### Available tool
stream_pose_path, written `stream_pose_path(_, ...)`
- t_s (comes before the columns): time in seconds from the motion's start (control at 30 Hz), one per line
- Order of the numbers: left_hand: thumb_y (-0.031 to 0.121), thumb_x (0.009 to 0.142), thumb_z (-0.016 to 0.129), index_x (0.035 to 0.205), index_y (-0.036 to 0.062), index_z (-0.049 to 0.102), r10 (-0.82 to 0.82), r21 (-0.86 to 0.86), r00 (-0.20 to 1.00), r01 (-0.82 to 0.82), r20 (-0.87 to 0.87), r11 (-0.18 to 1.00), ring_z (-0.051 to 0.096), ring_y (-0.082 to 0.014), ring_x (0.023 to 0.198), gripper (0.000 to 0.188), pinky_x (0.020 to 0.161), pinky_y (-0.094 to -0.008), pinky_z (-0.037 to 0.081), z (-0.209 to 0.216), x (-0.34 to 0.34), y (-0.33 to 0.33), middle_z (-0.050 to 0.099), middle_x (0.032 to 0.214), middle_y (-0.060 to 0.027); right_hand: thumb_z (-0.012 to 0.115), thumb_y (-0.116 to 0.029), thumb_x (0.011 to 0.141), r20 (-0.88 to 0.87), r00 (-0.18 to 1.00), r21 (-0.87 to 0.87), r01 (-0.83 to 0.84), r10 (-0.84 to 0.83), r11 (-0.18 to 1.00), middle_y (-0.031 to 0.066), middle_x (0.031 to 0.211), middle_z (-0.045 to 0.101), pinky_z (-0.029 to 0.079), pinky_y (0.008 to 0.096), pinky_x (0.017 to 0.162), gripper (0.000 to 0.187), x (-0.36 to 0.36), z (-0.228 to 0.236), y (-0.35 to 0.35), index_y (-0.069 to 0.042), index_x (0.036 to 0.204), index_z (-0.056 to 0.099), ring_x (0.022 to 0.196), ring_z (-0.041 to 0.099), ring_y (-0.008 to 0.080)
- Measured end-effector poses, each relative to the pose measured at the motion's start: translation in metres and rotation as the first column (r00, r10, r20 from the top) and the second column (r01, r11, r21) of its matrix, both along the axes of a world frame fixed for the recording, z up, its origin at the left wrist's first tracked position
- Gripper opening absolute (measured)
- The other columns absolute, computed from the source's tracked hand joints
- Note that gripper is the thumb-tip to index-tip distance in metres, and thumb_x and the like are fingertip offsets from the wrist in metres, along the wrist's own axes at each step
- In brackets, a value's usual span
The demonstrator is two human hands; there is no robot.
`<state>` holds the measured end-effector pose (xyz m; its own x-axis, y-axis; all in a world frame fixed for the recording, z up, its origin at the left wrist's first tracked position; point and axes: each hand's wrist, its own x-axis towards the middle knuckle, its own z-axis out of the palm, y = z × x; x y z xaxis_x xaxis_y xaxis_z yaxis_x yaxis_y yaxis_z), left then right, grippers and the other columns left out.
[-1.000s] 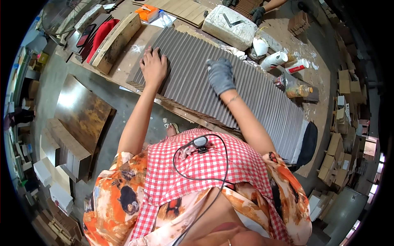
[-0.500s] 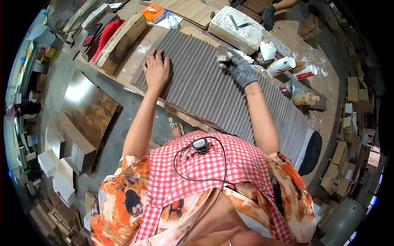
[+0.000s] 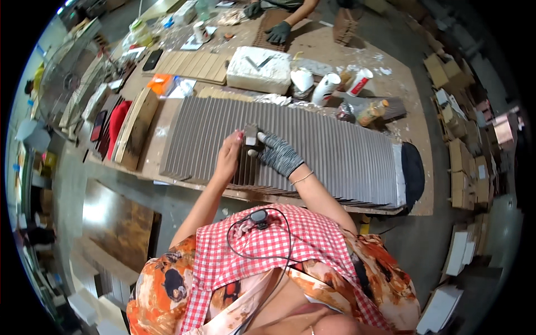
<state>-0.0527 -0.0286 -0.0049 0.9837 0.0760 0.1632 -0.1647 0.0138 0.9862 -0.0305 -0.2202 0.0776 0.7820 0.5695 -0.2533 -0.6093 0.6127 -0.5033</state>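
A long row of grey-brown grooved strips (image 3: 335, 151), packed side by side, lies across the bench in front of me. Above its left-middle part, my right hand (image 3: 277, 154), in a grey knitted glove, grips a small grey block (image 3: 251, 134) between thumb and fingers. Close beside that block is my bare left hand (image 3: 227, 156), its fingers drawn together over the strips. Whether those fingertips touch the block or pinch something, I cannot tell. Dark gaps show between strips just under my hands.
A plaster-spattered white block (image 3: 258, 70), white cans (image 3: 325, 89) and a bottle (image 3: 372, 112) stand behind the row. Left of it are a wooden board (image 3: 134, 131) and a red cloth (image 3: 118, 125). Across the bench, a co-worker's gloved hand (image 3: 278, 32) rests on brown strips.
My left hand has left the strips' left end, where it lay spread, and come beside my right hand with fingers drawn in. My right hand has moved left with the block. The view has shifted.
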Motion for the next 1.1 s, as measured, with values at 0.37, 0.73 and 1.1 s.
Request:
stream_pose_path(0.37, 0.016, 0.104, 0.06, 0.119, -0.0014, 0.067, -0.232, -0.441, 0.951, 0.122, -0.206, 0.889, 0.062, -0.0075, 0.102, 0.024, 0.092, -0.0235, 0.048, 0.057, -0.04, -0.011, 0.071, 0.11, -0.0022, 0.055, -0.014, 0.103, -0.011, 0.996, -0.254, 0.081, -0.087, 0.964, 0.0064, 0.107, 0.072, 0.058, 0.032, 0.073, 0.024, -0.033, -0.043, -0.008, -0.008, 0.124, 0.066, 0.092, 0.07, 0.0211)
stream_pose_path(0.73, 0.005, 0.095, 0.069, 0.131, -0.0011, 0.065, -0.199, -0.105, 0.98, 0.196, -0.017, 0.975, 0.061, -0.0154, 0.114, 0.037, 0.096, -0.028, 0.049, 0.064, -0.062, -0.002, 0.065, 0.127, -0.0101, 0.063, -0.01, 0.098, -0.201, 0.978, -0.054, 0.042, -0.052, 0.998, 0.0092, 0.099, 0.073, 0.061, 0.0326, 0.08, 0.016, -0.034, -0.039, -0.001, -0.003, 0.112, 0.069, 0.087, 0.07, 0.0208)
stream_pose_path(1.1, 0.006, 0.082, 0.081, 0.108, 0.0045, 0.077, -0.103, 0.801, 0.988, -0.028, 0.111, 0.598, 0.061, -0.027, 0.09, 0.026, 0.077, -0.0371, 0.053, 0.085, -0.084, 0.03, 0.06, 0.096, -0.0114, 0.068, -0.006, 0.092, 0.791, 0.612, -0.609, 0.788, 0.006, -0.092, 0.0093, 0.106, 0.069, 0.055, 0.0327, 0.085, 0.019, 0.057, -0.085, -0.183, -0.005, 0.111, 0.068, 0.091, 0.067, 0.0197)
